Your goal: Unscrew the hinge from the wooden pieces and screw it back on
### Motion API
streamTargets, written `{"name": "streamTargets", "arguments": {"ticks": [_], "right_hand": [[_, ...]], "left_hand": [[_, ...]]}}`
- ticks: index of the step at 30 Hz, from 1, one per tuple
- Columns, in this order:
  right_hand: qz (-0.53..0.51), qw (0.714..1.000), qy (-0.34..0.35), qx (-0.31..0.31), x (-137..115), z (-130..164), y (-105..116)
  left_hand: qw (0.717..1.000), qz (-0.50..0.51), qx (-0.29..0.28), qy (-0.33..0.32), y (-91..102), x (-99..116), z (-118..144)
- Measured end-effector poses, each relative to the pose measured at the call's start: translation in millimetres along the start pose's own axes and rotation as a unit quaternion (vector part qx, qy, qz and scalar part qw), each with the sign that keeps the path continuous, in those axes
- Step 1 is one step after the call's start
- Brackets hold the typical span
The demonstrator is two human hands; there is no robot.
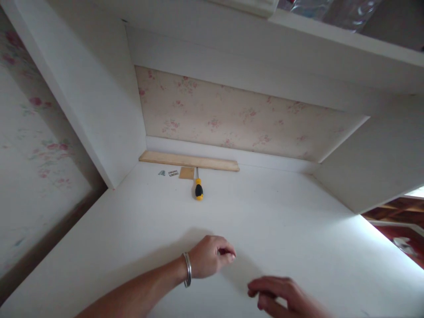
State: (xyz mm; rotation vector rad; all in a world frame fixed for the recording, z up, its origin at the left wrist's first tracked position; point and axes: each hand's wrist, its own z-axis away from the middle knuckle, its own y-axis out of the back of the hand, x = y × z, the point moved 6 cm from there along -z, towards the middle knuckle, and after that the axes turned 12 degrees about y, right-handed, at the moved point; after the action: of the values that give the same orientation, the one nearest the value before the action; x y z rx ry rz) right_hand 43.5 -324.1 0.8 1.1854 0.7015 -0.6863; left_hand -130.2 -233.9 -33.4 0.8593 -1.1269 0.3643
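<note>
Hovering over the white panel, our left hand curls loosely with its fingertips pinched together; whether anything small sits between them we cannot tell. A metal bangle rings that wrist. Our right hand lies near it at the lower edge, fingers bent, seemingly holding nothing. Well apart from both hands, toward the back of the panel, lies a yellow-and-black screwdriver, its tip pointing at a wooden strip set along the floral wallpaper. Just left of it sit a small brown square, a metal hinge and some screws.
</note>
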Motion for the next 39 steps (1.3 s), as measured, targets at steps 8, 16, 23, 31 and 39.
{"name": "streamTargets", "arguments": {"ticks": [8, 16, 23, 31, 39], "right_hand": [[-0.137, 0.976, 0.170, 0.019, -42, -137, -40], [0.075, 0.976, 0.186, 0.088, -62, -217, -46], [0.211, 0.970, 0.114, 0.040, -81, -250, -60], [0.250, 0.967, 0.036, -0.008, -88, -278, -57], [0.222, 0.973, 0.021, -0.054, -69, -280, -11]], "left_hand": [[0.999, 0.018, -0.007, 0.028, 1.4, -3, -5], [1.000, 0.000, -0.008, 0.017, 1.0, -1, -5], [1.000, -0.019, -0.009, 0.015, 3.5, 1, -5], [1.000, -0.025, -0.007, -0.008, 3.1, -2, -3], [0.999, -0.033, -0.004, -0.020, 5.8, -3, -3]]}}
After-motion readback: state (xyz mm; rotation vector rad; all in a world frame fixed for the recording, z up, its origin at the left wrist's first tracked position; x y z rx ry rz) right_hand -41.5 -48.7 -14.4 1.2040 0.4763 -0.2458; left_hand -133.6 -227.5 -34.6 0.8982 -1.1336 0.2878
